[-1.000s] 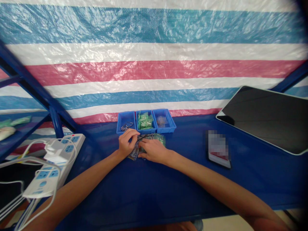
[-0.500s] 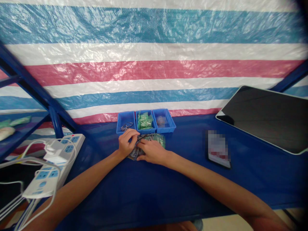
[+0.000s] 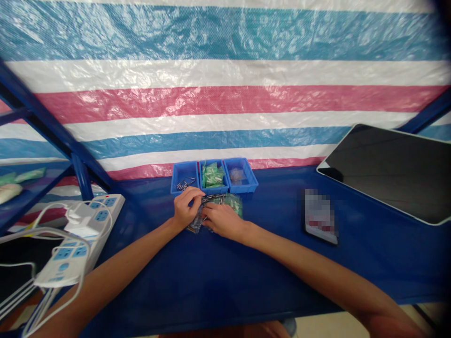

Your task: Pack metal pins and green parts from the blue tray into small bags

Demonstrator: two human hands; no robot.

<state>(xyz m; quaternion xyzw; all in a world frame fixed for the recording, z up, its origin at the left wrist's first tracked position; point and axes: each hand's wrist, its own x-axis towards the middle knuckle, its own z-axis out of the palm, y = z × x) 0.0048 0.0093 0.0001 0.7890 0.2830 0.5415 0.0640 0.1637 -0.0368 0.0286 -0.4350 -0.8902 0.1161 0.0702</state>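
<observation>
A clear plastic bag [image 3: 195, 226] with dark contents lies on the table between my hands. My left hand [image 3: 186, 206] is closed on its left edge, thumb and forefinger together. From the right, my right hand [image 3: 223, 219] is closed over the bag, its fingers curled and thumb tucked in. What its fingertips pinch is partly hidden. Several thin dark metal pins [image 3: 209, 197] lie just beyond my fingers. Behind my right hand is a green-tinted plastic bag [image 3: 234, 203].
Three blue bins stand behind my hands: the left bin [image 3: 176, 174] holds metal pins, the middle one green packets [image 3: 213, 175], the right one a clear bag [image 3: 237, 176]. A power strip [image 3: 95, 244] with cables is at left, a phone [image 3: 320, 216] and dark flat panel [image 3: 391, 173] at right.
My right hand's thumb has drawn in toward its fingers, showing more of the clear bag. The left hand stays in nearly the same place.
</observation>
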